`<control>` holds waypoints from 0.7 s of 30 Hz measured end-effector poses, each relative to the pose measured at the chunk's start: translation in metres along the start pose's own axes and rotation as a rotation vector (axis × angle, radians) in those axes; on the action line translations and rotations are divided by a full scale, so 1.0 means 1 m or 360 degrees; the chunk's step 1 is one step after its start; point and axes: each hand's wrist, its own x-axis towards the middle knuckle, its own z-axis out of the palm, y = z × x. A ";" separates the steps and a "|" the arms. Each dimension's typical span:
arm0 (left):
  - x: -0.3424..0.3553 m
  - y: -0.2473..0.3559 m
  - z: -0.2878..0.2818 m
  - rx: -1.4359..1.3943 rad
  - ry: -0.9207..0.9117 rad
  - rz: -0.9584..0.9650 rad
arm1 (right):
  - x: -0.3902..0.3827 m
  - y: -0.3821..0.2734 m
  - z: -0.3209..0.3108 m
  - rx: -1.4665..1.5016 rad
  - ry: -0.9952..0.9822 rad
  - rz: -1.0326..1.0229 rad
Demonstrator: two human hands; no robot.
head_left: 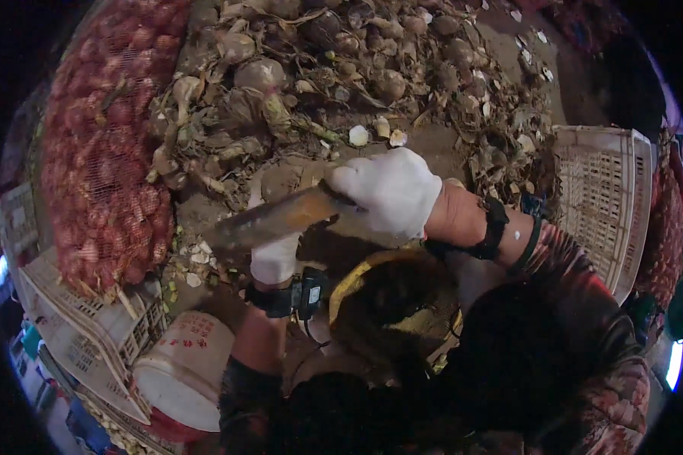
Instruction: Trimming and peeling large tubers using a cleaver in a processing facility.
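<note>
My right hand (391, 189), in a white glove, is closed on the handle of a broad knife, whose dull, stained blade (273, 218) slants down to the left. Beneath the blade is my gloved left hand (273, 258), its fingers largely hidden by it. A dirt-coloured bulb (279, 180) lies at the blade's upper edge, by that hand; whether the hand grips it, I cannot tell. Pale cut pieces (358, 135) lie just above on the dirt-covered surface (341, 163), and more scraps are left of the knife.
A heap of dry bulbs and stalks (259, 76) covers the back. A red mesh sack of bulbs (106, 167) is at left, above crates (68, 318). A white bucket (186, 356) is at lower left, a yellow-rimmed container (360, 269) below my hands, a plastic crate (596, 197) at right.
</note>
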 end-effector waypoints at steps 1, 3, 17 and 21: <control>-0.001 -0.005 0.001 -0.0002 -0.0007 -0.0002 | 0.000 -0.001 -0.001 -0.0022 -0.0056 -0.0063; -0.005 -0.003 0.001 -0.0120 0.0029 -0.0042 | 0.000 -0.001 0.001 -0.0022 -0.0114 -0.0030; 0.009 0.130 0.011 -0.0948 0.0071 -0.0295 | -0.014 0.102 0.040 -0.0026 -0.0010 0.0737; 0.016 0.116 0.007 -0.0841 -0.0066 -0.0093 | 0.000 0.023 0.030 0.1323 0.0188 0.0384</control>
